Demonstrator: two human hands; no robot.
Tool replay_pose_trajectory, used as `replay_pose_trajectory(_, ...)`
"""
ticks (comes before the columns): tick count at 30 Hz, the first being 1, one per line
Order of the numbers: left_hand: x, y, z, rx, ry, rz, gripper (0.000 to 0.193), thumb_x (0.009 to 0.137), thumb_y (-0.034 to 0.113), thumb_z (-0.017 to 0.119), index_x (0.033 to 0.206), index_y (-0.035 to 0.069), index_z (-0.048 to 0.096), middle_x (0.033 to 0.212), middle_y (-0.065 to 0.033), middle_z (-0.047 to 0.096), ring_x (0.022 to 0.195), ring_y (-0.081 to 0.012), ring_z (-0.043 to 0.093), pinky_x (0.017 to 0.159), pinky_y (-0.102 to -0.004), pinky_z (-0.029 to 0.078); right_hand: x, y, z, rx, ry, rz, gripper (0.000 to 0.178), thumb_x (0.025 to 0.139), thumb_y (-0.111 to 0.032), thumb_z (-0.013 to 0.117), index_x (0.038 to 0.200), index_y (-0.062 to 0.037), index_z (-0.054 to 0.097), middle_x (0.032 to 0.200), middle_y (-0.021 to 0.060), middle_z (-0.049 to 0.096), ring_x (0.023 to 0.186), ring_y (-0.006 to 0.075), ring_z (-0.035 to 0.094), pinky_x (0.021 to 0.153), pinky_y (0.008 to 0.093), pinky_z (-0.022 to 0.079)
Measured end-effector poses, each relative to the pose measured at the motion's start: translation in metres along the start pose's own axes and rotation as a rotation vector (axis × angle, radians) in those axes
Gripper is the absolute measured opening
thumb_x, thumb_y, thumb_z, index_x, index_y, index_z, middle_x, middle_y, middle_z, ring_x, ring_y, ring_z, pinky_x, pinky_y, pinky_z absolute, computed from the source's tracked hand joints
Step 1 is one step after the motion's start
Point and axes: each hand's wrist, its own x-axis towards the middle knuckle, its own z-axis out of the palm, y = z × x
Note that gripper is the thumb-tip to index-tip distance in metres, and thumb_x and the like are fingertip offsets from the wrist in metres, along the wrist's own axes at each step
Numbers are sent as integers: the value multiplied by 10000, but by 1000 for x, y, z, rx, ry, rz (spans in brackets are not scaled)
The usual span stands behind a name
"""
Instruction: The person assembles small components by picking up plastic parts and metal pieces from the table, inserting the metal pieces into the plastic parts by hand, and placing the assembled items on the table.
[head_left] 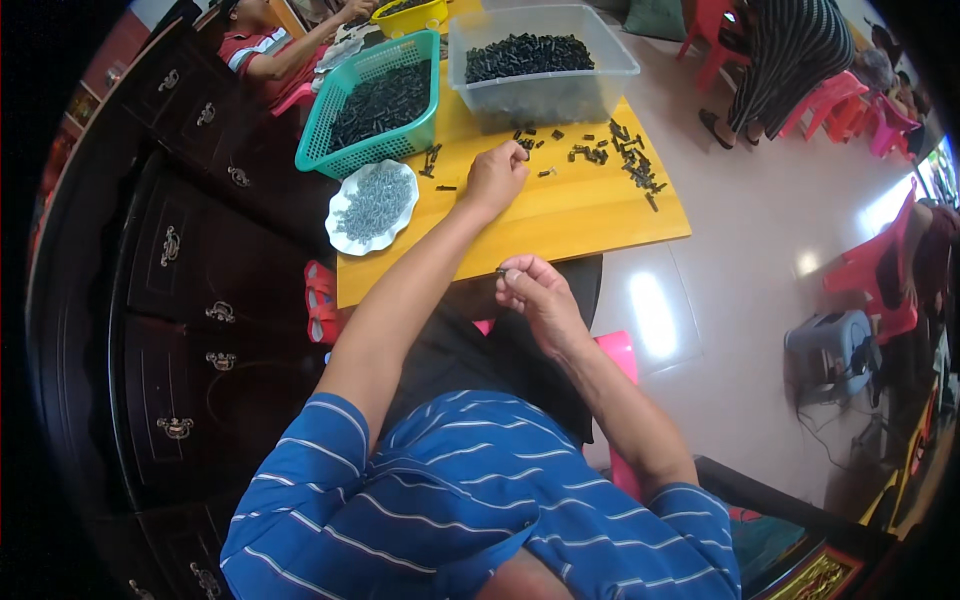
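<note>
My left hand [495, 182] reaches over the yellow tabletop [590, 215], its fingers curled at a few small black parts [530, 144]. Whether it grips one of them is hidden. Just off the table's near edge, my right hand [541, 300] pinches a small dark part [502, 271] between thumb and fingers. A white scalloped plate [336, 234] full of small silvery metal pieces [374, 203] stands left of my left hand. Beyond it are a green basket [322, 160] of black parts and a translucent bin [548, 100] heaped with similar black pieces.
More black parts [632, 160] lie loose along the table's right side. Dark drawers [190, 260] line the left. At the far left a person [280, 60] sits by a yellow tub [415, 17]. Red stools and another person stand on the right, beyond the tiled floor.
</note>
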Motion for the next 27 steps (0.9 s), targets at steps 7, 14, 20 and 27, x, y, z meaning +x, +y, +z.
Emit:
replay_pose_trajectory(7, 6, -25, 1, -59, 43, -46, 183, 816, 89, 681, 992, 45, 704, 816, -106, 722, 734, -214, 704, 709, -318, 557, 0, -4, 0, 28, 22, 15, 173, 957, -176, 634, 1085, -62, 608, 917, 33, 654, 819, 100, 616, 788, 243, 496)
replay_pose_trajectory(14, 15, -45, -14, 26, 92, -74, 177, 836, 55, 617, 991, 65, 703, 834, -165, 711, 768, -304, 701, 718, -387, 553, 1, -4, 0, 40, 36, 50, 132, 947, -152, 635, 1049, -74, 605, 887, 24, 636, 810, 113, 616, 797, 264, 498)
replay_pose_trajectory(20, 17, -43, -16, 94, 63, -27, 175, 853, 78, 636, 1015, 56, 699, 873, -129, 720, 791, -251, 704, 737, -349, 549, 1, -3, -1, 46, 70, 74, 136, 948, -155, 636, 1056, -76, 610, 893, 23, 649, 803, 103, 622, 785, 248, 502)
replay_pose_trajectory(27, 23, -39, -16, 121, 50, -6, 163, 850, 88, 616, 990, 85, 701, 973, -136, 715, 870, -326, 685, 775, -417, 543, 1, -2, -1, 68, 69, 80, 147, 946, -156, 641, 1067, -75, 616, 900, 23, 665, 795, 90, 629, 774, 231, 509)
